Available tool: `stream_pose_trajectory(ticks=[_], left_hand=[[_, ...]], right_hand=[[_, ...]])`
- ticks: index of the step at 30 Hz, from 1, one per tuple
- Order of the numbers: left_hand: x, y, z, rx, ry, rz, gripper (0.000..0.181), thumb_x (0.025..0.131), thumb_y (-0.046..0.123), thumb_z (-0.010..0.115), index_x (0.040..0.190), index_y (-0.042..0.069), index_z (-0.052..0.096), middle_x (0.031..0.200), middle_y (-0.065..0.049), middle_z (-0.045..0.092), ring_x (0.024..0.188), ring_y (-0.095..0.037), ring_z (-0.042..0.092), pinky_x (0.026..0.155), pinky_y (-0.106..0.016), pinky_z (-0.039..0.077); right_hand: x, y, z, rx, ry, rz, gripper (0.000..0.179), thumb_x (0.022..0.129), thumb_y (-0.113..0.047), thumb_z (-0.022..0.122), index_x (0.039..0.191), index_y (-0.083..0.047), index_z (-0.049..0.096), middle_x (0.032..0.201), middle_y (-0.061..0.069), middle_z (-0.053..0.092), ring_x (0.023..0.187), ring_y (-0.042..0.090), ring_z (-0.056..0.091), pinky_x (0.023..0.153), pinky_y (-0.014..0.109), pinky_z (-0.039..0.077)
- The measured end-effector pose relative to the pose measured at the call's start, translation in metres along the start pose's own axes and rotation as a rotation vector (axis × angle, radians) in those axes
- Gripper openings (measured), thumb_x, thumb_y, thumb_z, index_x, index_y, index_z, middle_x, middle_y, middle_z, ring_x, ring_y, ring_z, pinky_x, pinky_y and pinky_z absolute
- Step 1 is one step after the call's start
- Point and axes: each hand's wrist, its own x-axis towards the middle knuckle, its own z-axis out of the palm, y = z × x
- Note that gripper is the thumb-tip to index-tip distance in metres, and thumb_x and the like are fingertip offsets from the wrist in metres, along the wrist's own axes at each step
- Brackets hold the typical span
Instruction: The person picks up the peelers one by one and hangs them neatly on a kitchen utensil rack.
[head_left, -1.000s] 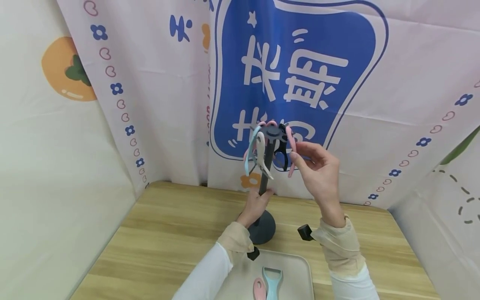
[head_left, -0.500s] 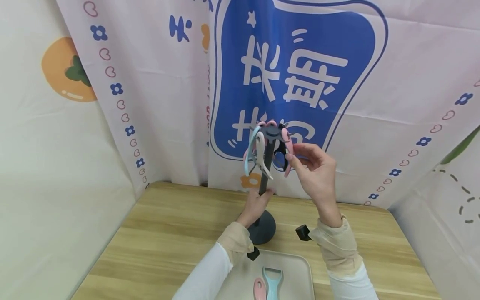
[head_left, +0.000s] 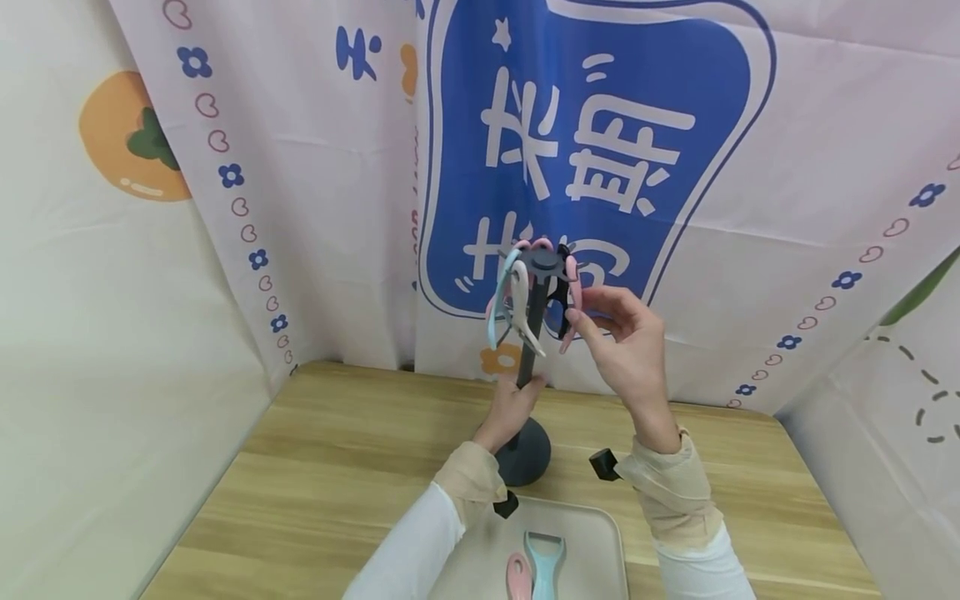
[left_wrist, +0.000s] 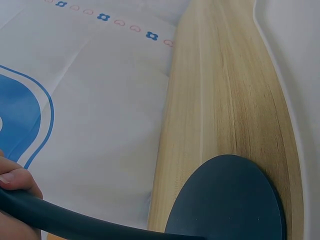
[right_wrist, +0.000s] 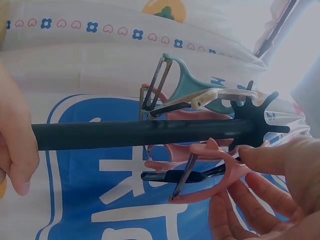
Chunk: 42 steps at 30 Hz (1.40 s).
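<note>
My left hand (head_left: 510,412) grips the pole (head_left: 534,333) of a dark stand with a round base (head_left: 523,454) and a pronged top. Between thumb and fingers, my right hand (head_left: 630,350) pinches a pink Y-shaped peeler (right_wrist: 232,172) on the right of the stand's top, handle end up against a prong and blade end down. A black peeler (head_left: 564,308) hangs just beside it. Around the other prongs hang a white peeler (head_left: 521,300), a light blue peeler (head_left: 501,304) and other pink ones, partly hidden behind the pole.
A beige tray (head_left: 618,542) lies in front of the stand, holding a light blue peeler (head_left: 546,567) and a pink-handled one (head_left: 517,575). The wooden table (head_left: 315,467) backs onto a printed cloth (head_left: 360,250). Black wrist cameras stick out near both forearms.
The right hand has moved slightly left, bringing the pink peeler in from outside the prongs to the stand's top, closer to the black peeler. The left hand stays on the pole.
</note>
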Motion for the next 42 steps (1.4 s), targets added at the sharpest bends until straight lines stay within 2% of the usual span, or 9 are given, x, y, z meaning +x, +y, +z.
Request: stream_pose_trajectory(ticks=[6, 11, 14, 18, 21, 24, 28, 35, 42], left_hand=[[0.001, 0.000, 0.000, 0.004, -0.003, 0.001, 0.054, 0.110, 0.018, 0.052, 0.058, 0.014, 0.040, 0.049, 0.011, 0.034, 0.044, -0.008, 0.026, 0.046, -0.025, 0.024], [0.001, 0.000, 0.000, -0.003, -0.004, -0.010, 0.054, 0.110, 0.019, 0.052, 0.058, 0.015, 0.041, 0.050, 0.009, 0.035, 0.044, -0.010, 0.028, 0.046, -0.025, 0.025], [0.000, 0.001, 0.000, -0.003, -0.005, -0.015, 0.053, 0.110, 0.019, 0.051, 0.058, 0.015, 0.041, 0.050, 0.008, 0.036, 0.044, -0.010, 0.028, 0.046, -0.025, 0.025], [0.000, 0.001, 0.000, 0.003, -0.005, -0.015, 0.053, 0.110, 0.018, 0.051, 0.058, 0.015, 0.041, 0.050, 0.008, 0.036, 0.044, -0.010, 0.028, 0.046, -0.026, 0.025], [0.000, 0.001, -0.001, 0.004, -0.001, -0.004, 0.052, 0.110, 0.016, 0.051, 0.058, 0.014, 0.041, 0.050, 0.009, 0.035, 0.044, -0.010, 0.028, 0.047, -0.025, 0.025], [0.000, 0.001, -0.001, 0.009, 0.002, -0.002, 0.052, 0.109, 0.018, 0.052, 0.058, 0.015, 0.041, 0.050, 0.009, 0.035, 0.044, -0.009, 0.028, 0.047, -0.025, 0.025], [0.000, 0.000, 0.000, 0.012, 0.007, 0.000, 0.051, 0.109, 0.021, 0.052, 0.059, 0.016, 0.041, 0.050, 0.010, 0.035, 0.045, -0.008, 0.028, 0.047, -0.025, 0.025], [0.000, 0.000, 0.000, 0.014, 0.015, 0.020, 0.050, 0.108, 0.021, 0.052, 0.059, 0.016, 0.041, 0.050, 0.010, 0.034, 0.044, -0.009, 0.027, 0.045, -0.025, 0.024], [0.000, -0.001, 0.000, 0.003, 0.015, 0.035, 0.051, 0.108, 0.023, 0.053, 0.059, 0.015, 0.040, 0.049, 0.011, 0.032, 0.043, -0.009, 0.025, 0.045, -0.026, 0.023]], right_hand=[[-0.001, -0.001, -0.001, -0.016, -0.010, 0.018, 0.034, 0.092, 0.004, 0.079, 0.125, 0.006, 0.069, 0.123, 0.021, 0.073, 0.102, 0.010, 0.072, 0.092, 0.019, 0.058], [-0.005, -0.003, -0.003, -0.034, -0.012, 0.016, 0.036, 0.091, 0.004, 0.081, 0.125, 0.006, 0.070, 0.124, 0.020, 0.073, 0.106, 0.021, 0.072, 0.091, 0.020, 0.058], [-0.009, -0.004, -0.005, -0.053, -0.009, 0.003, 0.037, 0.090, 0.005, 0.081, 0.125, 0.007, 0.070, 0.124, 0.021, 0.072, 0.108, 0.021, 0.070, 0.090, 0.020, 0.058], [-0.022, -0.005, -0.008, -0.072, -0.016, -0.012, 0.035, 0.090, 0.006, 0.080, 0.123, 0.007, 0.070, 0.120, 0.016, 0.071, 0.106, 0.012, 0.068, 0.088, 0.018, 0.057], [-0.035, -0.004, -0.009, -0.088, -0.029, -0.024, 0.030, 0.091, 0.006, 0.079, 0.119, 0.005, 0.072, 0.115, 0.013, 0.072, 0.100, 0.011, 0.067, 0.083, 0.018, 0.057], [-0.052, -0.001, -0.010, -0.104, -0.056, -0.039, 0.025, 0.091, 0.007, 0.078, 0.115, 0.003, 0.073, 0.110, 0.017, 0.073, 0.093, 0.012, 0.065, 0.077, 0.018, 0.055], [-0.074, 0.008, -0.010, -0.139, -0.138, -0.078, 0.025, 0.091, 0.009, 0.077, 0.112, -0.003, 0.076, 0.104, 0.015, 0.074, 0.087, 0.012, 0.065, 0.073, 0.020, 0.054], [-0.112, 0.026, -0.011, -0.218, -0.354, -0.217, 0.032, 0.088, 0.010, 0.079, 0.112, -0.012, 0.076, 0.100, 0.001, 0.075, 0.082, 0.012, 0.067, 0.065, 0.026, 0.056], [-0.147, 0.042, -0.009, -0.202, -0.562, -0.160, 0.033, 0.092, 0.008, 0.076, 0.111, -0.019, 0.076, 0.102, -0.006, 0.074, 0.082, 0.006, 0.066, 0.067, 0.026, 0.057]])
